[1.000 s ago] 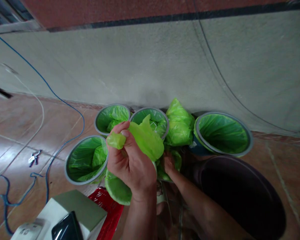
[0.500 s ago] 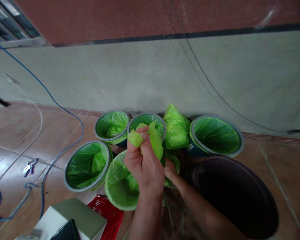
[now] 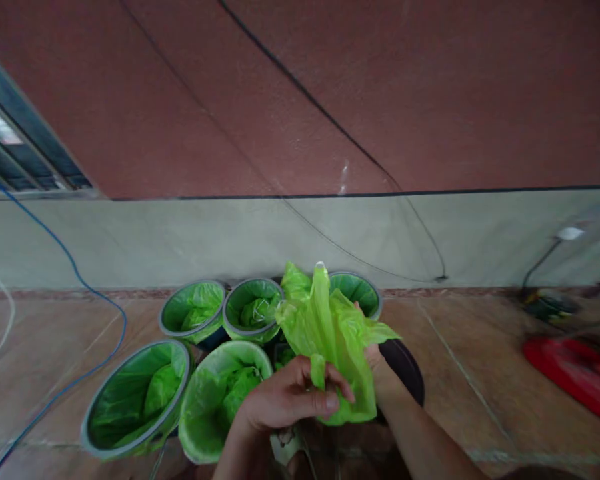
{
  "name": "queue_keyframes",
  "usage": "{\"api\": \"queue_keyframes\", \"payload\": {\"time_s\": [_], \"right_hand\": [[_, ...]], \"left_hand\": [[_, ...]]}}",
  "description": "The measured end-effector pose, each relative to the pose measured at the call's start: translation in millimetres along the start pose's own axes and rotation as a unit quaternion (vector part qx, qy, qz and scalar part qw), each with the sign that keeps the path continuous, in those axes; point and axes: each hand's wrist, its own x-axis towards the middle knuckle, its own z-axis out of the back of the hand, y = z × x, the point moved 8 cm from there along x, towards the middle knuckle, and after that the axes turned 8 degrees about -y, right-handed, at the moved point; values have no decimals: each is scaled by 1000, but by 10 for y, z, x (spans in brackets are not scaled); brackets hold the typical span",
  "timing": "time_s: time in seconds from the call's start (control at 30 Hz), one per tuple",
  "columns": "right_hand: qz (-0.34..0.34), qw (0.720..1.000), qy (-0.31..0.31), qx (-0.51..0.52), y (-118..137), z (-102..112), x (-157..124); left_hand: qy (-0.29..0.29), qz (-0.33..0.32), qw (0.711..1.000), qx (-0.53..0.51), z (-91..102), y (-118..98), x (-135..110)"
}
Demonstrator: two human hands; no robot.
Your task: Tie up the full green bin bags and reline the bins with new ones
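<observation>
A thin light-green plastic bag [image 3: 325, 327], crumpled and partly spread out, is held up in front of me. My left hand [image 3: 300, 395] pinches a strip of it between thumb and fingers. My right hand [image 3: 374, 357] holds the bag from its right side, with most of the fingers hidden behind the plastic. Below and left of my hands stands a bin lined in pale green [image 3: 200, 400], with a crumpled green bundle inside. Behind the held bag, a second green bag [image 3: 296, 283] shows in part near the wall.
Several lined bins with grey rims, among them one at front left [image 3: 91, 427], stand near the wall [image 3: 205, 233]. A dark tub [image 3: 407, 373] is partly hidden by my right arm. A blue cable [image 3: 87, 283] crosses the tiles on the left. A red object [image 3: 570, 373] lies right.
My view has tilted up and turned right. My right hand has come up from low among the bins to the plastic bag, which is now spread wider between both hands.
</observation>
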Motion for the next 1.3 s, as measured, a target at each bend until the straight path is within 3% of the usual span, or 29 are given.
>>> {"api": "queue_keyframes", "payload": {"time_s": [0.13,0.2,0.27,0.37,0.5,0.6,0.7,0.77,0.83,0.93,1.07,1.13,1.23,1.3], "right_hand": [[-44,981,-89,166,537,741,-361],[-55,966,-126,220,659,952,-558],[-89,964,-115,223,642,940,-761],[-144,970,-62,184,475,692,-1074],[-131,981,-39,136,361,473,-1399],[-91,982,-97,132,431,594,-1555],[-65,978,-146,136,570,761,-1696],[-57,979,-154,124,677,801,-1791],[-48,983,-142,105,798,765,-1885],[-30,991,-110,76,976,649,-2007],[-19,996,-84,40,1150,616,-2066],[-10,995,-98,10,1229,710,-2062],[22,976,-205,-64,1349,962,-2141],[64,950,-263,-153,1416,1006,-2289]], "left_hand": [[28,40,985,164,-280,233,-296],[41,52,976,207,-451,339,-436],[36,71,962,263,-608,447,-544],[1,88,927,365,-778,589,-606],[-111,103,855,495,-760,714,-566],[-244,57,837,487,-655,601,-535],[-381,-39,806,452,-597,276,-554],[-421,-125,775,455,-693,-21,-540],[-401,-199,756,478,-889,-296,-453],[-316,-245,753,522,-1197,-540,-227],[-242,-215,782,533,-1351,-543,22],[-250,-200,806,498,-1307,-501,46],[-295,-184,836,425,-1177,-437,-16],[-330,-165,841,396,-1105,-385,-74]]}}
